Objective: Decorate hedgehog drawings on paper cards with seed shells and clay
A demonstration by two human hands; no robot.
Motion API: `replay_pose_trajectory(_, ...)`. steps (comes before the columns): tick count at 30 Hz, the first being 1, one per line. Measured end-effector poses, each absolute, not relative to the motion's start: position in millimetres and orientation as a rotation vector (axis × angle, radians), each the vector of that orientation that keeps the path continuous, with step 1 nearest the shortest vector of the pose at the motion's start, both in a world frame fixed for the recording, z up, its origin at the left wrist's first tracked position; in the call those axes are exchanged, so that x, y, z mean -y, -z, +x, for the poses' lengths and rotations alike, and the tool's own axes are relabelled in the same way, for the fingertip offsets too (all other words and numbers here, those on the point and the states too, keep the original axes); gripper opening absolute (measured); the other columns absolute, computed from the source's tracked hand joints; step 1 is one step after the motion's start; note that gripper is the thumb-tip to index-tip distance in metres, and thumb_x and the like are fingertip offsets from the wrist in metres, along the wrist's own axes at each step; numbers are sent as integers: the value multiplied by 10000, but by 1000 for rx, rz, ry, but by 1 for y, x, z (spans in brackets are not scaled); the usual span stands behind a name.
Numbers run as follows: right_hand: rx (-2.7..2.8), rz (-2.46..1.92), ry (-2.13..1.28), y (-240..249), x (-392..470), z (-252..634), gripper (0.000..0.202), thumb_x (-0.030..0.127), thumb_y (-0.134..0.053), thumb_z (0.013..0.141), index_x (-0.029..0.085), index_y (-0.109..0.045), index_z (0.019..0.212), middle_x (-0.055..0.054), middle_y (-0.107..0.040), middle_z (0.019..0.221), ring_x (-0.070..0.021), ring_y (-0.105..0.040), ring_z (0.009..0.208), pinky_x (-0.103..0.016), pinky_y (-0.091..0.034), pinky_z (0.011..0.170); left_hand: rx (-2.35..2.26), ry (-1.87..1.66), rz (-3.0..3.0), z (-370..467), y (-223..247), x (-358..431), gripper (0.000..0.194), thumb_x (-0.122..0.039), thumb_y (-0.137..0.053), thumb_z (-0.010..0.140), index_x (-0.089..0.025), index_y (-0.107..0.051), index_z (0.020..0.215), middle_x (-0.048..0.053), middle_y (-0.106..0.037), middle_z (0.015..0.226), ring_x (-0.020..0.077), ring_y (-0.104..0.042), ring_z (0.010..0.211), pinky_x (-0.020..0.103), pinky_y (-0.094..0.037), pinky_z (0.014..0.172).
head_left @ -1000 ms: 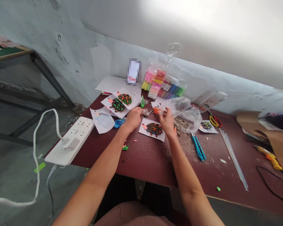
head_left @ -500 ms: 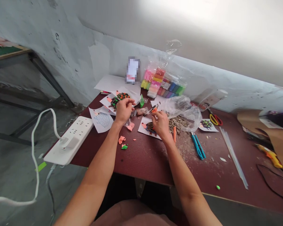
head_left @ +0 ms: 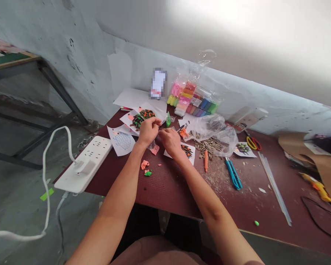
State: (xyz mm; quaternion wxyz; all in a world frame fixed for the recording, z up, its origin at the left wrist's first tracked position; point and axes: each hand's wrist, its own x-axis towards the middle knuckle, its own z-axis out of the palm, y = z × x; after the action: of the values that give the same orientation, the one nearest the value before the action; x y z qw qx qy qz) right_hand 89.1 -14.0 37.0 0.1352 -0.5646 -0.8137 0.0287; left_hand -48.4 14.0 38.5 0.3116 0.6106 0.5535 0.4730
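Note:
My left hand [head_left: 149, 130] is closed, its fingertips pressed together over the small clay packets; what it pinches is too small to name. Close to its right, my right hand [head_left: 169, 140] has its fingers bunched, and whatever they hold is hidden. Below my right hand lies a hedgehog card [head_left: 192, 151] covered with striped seeds and orange dots, partly hidden by the wrist. Pink clay [head_left: 154, 149] in clear film sits just under my left hand. Two more seed hedgehogs [head_left: 138, 121] lie beyond the left hand, near a drawn blue hedgehog [head_left: 123, 141]. Orange clay [head_left: 183, 133] is right of my hands.
Sunflower seeds [head_left: 208, 145], an orange marker [head_left: 206, 161] and a teal cutter [head_left: 233, 173] lie to the right. Behind are colored clay packs [head_left: 200, 103] and a phone [head_left: 158, 84]. A power strip [head_left: 84, 165] is at the left edge, scissors [head_left: 253, 142] farther right.
My right hand has moved left from the hedgehog card to beside my left hand, uncovering the card's right side and the orange clay. The whole view has shifted slightly.

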Motion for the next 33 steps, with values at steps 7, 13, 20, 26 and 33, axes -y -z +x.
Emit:
replay_pose_trajectory(7, 1840, -1451, -295, -41, 23, 118, 228, 285, -508, 995, 214, -724, 986, -37, -703, 894, -176, -597, 791, -289, -452, 778, -1188, -1038, 1954, -36, -45, -2, 443, -58, -625, 749, -152, -733, 1168, 96, -746, 1230, 227, -679, 1139, 327, -505, 1032)
replay_pose_trajectory(13, 1591, -1418, -368, -44, 34, 131, 228, 402, -598, 939, 201, -697, 976, -17, -669, 860, -150, -556, 713, -278, -465, 714, -1232, -976, 1863, -34, -44, -1, 141, -251, -648, 878, -159, -740, 931, 49, -750, 842, 184, -678, 818, 284, -540, 786)
replay_pose_trajectory(20, 1665, -1448, -249, -44, 37, 133, 201, 343, -599, 947, 213, -753, 944, -48, -655, 920, -178, -592, 797, -318, -470, 789, -924, -857, 1633, -33, -42, 0, 134, -230, -590, 892, -131, -680, 899, 8, -651, 727, 120, -617, 613, 217, -492, 581)
replay_pose_trajectory(26, 1654, -1360, -156, -42, 39, 135, 165, 280, -619, 917, 222, -695, 782, -28, -608, 840, -188, -564, 841, -328, -447, 814, -839, -846, 1598, -32, -45, 2, 193, -309, -605, 918, -124, -653, 894, -3, -624, 704, 83, -539, 512, 192, -414, 498)
replay_pose_trajectory(33, 1635, -1239, -504, -40, 35, 142, 164, 317, -619, 889, 212, -698, 791, -62, -680, 964, -205, -614, 951, -363, -478, 916, -826, -844, 1515, -31, -46, 1, 153, -292, -520, 967, -159, -590, 940, -24, -620, 705, 68, -499, 433, 181, -356, 433)
